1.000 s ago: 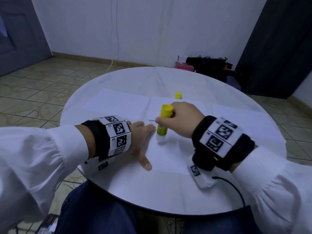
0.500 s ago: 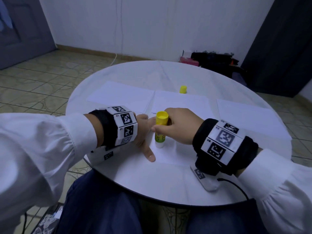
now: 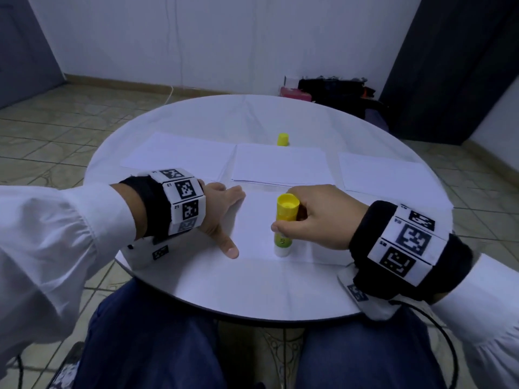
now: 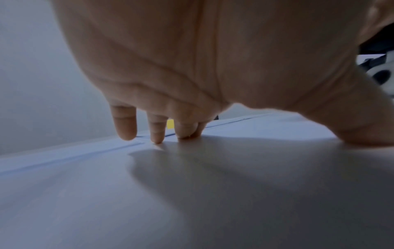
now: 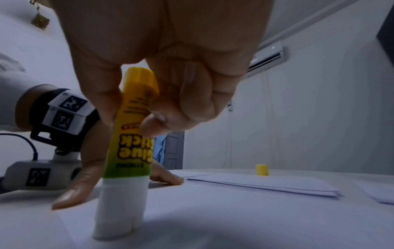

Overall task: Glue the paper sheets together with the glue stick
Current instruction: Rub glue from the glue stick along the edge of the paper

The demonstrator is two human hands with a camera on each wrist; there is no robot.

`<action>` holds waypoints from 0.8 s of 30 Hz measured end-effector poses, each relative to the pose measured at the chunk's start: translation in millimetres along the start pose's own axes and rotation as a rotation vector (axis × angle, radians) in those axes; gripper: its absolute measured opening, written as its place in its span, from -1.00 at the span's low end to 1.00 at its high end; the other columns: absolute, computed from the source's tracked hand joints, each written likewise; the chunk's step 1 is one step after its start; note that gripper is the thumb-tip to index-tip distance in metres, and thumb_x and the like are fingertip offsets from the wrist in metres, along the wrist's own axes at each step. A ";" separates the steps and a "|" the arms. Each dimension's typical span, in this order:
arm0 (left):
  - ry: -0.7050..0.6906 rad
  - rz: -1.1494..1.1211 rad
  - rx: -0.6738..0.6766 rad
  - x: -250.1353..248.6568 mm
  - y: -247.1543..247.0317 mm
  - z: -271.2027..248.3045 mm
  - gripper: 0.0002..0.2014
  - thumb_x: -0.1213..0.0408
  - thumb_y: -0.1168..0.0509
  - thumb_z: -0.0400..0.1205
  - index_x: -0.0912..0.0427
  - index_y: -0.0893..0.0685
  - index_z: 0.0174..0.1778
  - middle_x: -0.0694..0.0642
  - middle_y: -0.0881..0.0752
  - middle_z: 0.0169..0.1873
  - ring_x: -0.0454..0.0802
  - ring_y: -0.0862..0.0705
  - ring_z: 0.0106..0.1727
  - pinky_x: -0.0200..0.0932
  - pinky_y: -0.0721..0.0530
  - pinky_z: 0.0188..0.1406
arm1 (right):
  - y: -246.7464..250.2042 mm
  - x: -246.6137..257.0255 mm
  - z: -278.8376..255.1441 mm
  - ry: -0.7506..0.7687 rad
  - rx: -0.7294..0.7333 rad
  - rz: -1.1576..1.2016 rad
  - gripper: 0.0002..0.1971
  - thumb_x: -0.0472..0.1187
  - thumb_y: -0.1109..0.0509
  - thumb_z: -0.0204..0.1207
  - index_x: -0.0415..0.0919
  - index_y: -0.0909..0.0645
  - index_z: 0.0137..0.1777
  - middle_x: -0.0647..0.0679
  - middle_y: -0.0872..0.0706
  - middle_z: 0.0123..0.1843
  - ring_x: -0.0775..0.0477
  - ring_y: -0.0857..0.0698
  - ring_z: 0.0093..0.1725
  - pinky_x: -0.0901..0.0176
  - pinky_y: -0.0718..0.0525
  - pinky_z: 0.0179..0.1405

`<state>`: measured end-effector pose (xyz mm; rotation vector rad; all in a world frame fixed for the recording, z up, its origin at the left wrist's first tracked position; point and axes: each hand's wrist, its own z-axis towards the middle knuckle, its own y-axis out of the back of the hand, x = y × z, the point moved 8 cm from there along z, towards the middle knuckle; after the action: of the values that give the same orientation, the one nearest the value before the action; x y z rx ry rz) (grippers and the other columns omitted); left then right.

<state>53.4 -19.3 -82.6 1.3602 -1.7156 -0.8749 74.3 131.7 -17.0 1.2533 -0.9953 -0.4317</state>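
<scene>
Right hand [image 3: 317, 217] is pinching the glue stick [image 3: 284, 224] tip-down on the near paper sheet [image 3: 252, 220] on the table [image 3: 252, 290] while left hand [image 3: 222, 214] is pressing flat, fingers spread; light, even strokes probably work best.

A plain room in a home. Tiled floor [image 3: 84, 119], bare white wall [image 3: 224, 37], air conditioner [image 5: 267, 55] above the round table [image 3: 252, 116].
</scene>
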 end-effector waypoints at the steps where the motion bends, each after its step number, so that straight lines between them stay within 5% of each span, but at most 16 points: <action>1: -0.010 -0.001 0.003 -0.5 -0.4 -0.2 0.29 -0.63 -0.35 -0.07 -0.15 -0.01 0.52 -0.01 -0.32 0.47 0.25 -0.42 0.41 0.25 -0.36 0.44 | 3.7 -8.4 -5.0 -0.018 -0.012 -0.002 -0.70 0.06 -0.41 0.46 -0.20 -0.60 -0.11 0.00 -0.66 -0.18 0.00 -0.59 -0.16 0.13 -0.55 -0.07; 4: -0.019 -0.004 0.014 1.3 -3.1 5.6 0.33 -0.69 -0.21 -0.27 -0.18 -0.02 0.42 -0.05 -0.36 0.40 0.26 -0.45 0.36 0.28 -0.38 0.41 | 13.5 -33.9 -20.6 -0.076 -0.044 -0.007 -0.71 0.05 -0.42 0.43 -0.20 -0.62 -0.14 0.01 -0.67 -0.22 0.01 -0.61 -0.18 0.14 -0.55 -0.09; 9: -0.028 0.042 0.015 0.5 -2.6 10.2 0.37 -0.69 -0.18 -0.28 -0.13 0.00 0.47 -0.03 -0.36 0.42 0.25 -0.47 0.37 0.24 -0.38 0.43 | 28.7 -69.0 -43.5 -0.170 -0.090 0.026 -0.76 0.03 -0.45 0.40 -0.15 -0.64 -0.16 0.04 -0.69 -0.22 0.07 -0.62 -0.19 0.20 -0.55 -0.12; 15: 0.012 0.080 0.025 4.2 -2.6 12.2 0.32 -0.59 -0.38 -0.03 -0.15 0.09 0.57 -0.03 -0.26 0.53 0.26 -0.37 0.45 0.25 -0.36 0.45 | 40.7 -92.2 -41.0 -0.251 -0.087 -0.005 -0.75 0.01 -0.45 0.43 -0.19 -0.60 -0.20 0.01 -0.65 -0.25 0.02 -0.58 -0.21 0.17 -0.50 -0.21; 18: 0.023 0.090 0.031 4.0 -2.4 11.1 0.35 -0.58 -0.39 0.01 -0.25 0.25 0.59 0.02 -0.22 0.58 0.26 -0.31 0.50 0.27 -0.32 0.49 | 59.6 -114.2 -20.3 -0.342 -0.209 0.030 -0.70 0.05 -0.44 0.45 -0.21 -0.61 -0.20 -0.07 -0.66 -0.21 -0.09 -0.60 -0.16 0.07 -0.49 -0.19; 21: -0.016 0.106 0.046 -1.4 -1.3 8.2 0.29 -0.53 -0.40 0.12 -0.40 0.39 0.55 0.02 -0.06 0.66 0.22 -0.17 0.61 0.25 -0.19 0.56 | 67.4 -132.0 0.0 -0.422 -0.273 0.038 -0.67 0.06 -0.41 0.47 -0.25 -0.59 -0.19 -0.18 -0.71 -0.12 -0.16 -0.64 -0.11 0.04 -0.54 -0.13; 24: -0.074 0.150 0.054 -8.0 -0.6 8.3 0.20 -0.49 -0.37 0.24 -0.38 0.33 0.59 -0.09 0.17 0.69 0.07 0.04 0.69 0.20 0.00 0.62 | 61.7 -137.5 12.0 -0.458 -0.249 -0.018 -0.68 0.05 -0.38 0.50 -0.21 -0.48 -0.21 -0.14 -0.63 -0.17 -0.10 -0.55 -0.20 0.11 -0.43 -0.29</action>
<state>47.6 -11.1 -88.3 1.2290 -1.8840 -0.8086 -23.4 247.1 -13.0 0.9563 -1.2699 -0.8554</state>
